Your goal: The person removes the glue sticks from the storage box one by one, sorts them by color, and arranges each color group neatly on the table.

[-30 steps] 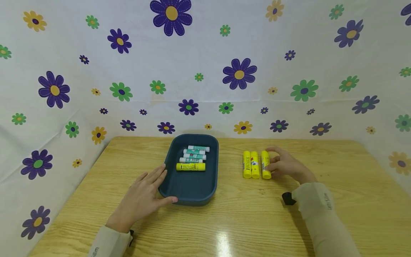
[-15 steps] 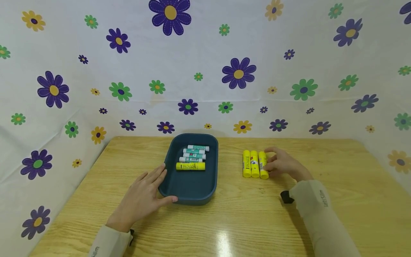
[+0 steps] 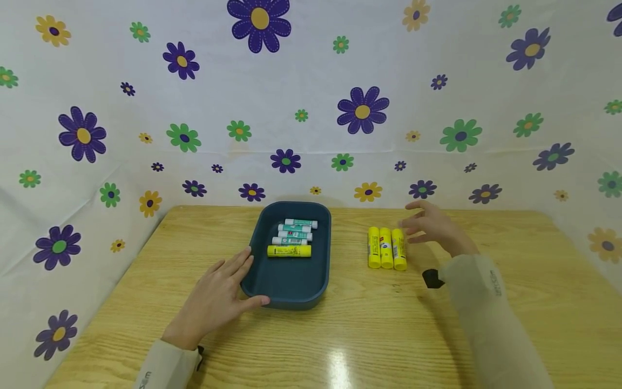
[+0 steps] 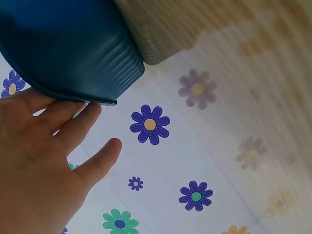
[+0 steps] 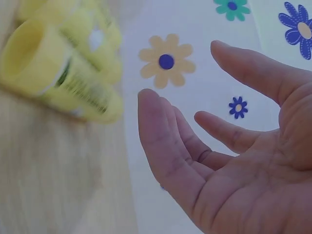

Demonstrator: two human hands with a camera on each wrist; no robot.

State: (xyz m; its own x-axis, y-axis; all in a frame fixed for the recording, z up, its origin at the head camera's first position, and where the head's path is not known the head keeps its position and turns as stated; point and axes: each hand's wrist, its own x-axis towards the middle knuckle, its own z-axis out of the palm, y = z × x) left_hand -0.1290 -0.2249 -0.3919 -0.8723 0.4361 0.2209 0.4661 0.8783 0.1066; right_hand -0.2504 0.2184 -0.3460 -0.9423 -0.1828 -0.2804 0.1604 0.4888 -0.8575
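Note:
My left hand (image 3: 214,300) rests on the near-left rim of a dark blue tray (image 3: 286,281), its fingers extended. The left wrist view shows those fingertips against the outside of the tray (image 4: 87,63). Inside the tray lie several white-and-teal glue sticks (image 3: 294,235) and a yellow glue stick (image 3: 289,251). To the right, three yellow glue sticks (image 3: 386,248) lie side by side on the table. Just beyond the rightmost one hovers my right hand (image 3: 441,229), fingers spread and holding nothing. In the right wrist view a gap separates the hand (image 5: 219,165) from the glue sticks (image 5: 78,83).
A light wooden table (image 3: 364,335) carries everything. Behind it and along the sides hangs a white flowered cloth (image 3: 311,70). Bare wood separates the tray from the yellow row.
My right hand has pushed the rightmost yellow glue stick left against the other two. It has since let go and risen up and away. My left hand has stayed on the tray.

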